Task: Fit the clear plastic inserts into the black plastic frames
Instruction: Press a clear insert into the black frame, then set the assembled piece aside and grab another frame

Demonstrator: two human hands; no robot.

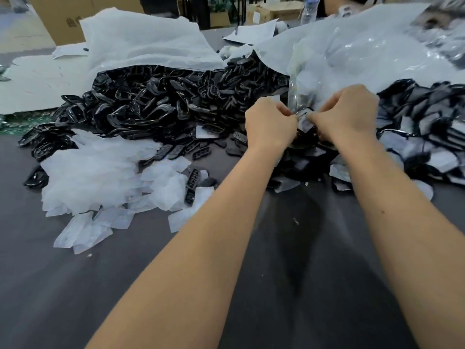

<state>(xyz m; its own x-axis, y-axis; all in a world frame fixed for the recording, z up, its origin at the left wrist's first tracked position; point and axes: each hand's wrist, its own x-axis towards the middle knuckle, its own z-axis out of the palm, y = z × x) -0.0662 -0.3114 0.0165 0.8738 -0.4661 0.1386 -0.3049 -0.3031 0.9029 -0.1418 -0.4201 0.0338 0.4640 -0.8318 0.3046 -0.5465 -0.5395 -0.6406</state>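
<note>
Black plastic frame (pixel 305 112), small and glossy, sits pinched between both hands above a dark grey table (pixel 176 273), just in front of the person. Left hand (pixel 270 124) has its fingers curled in, thumb and fingertips gripping the frame's left edge. Right hand (pixel 346 114) is curled the same way, pinching the right edge along with a clear plastic insert (pixel 307 125) that shows as a pale sliver between the knuckles. How far the insert is seated cannot be told, since the fingers cover the joint. Behind the hands, a large heap of loose black frames (pixel 156 102) spills from under a white plastic bag (pixel 141 44). To the left lies a pile of clear inserts (pixel 93 172), thin, translucent and overlapping. To the right sits a mound of what look like finished pieces (pixel 427 132), black with pale faces. The frame appears light and rigid, likely to tolerate a firm squeeze at its outer rim. The insert looks very thin, flexible and slick, so it probably bends or slips easily and may crease if pressed in the middle. Holding it by the edges and pressing near the corners seems the safer approach.
</note>
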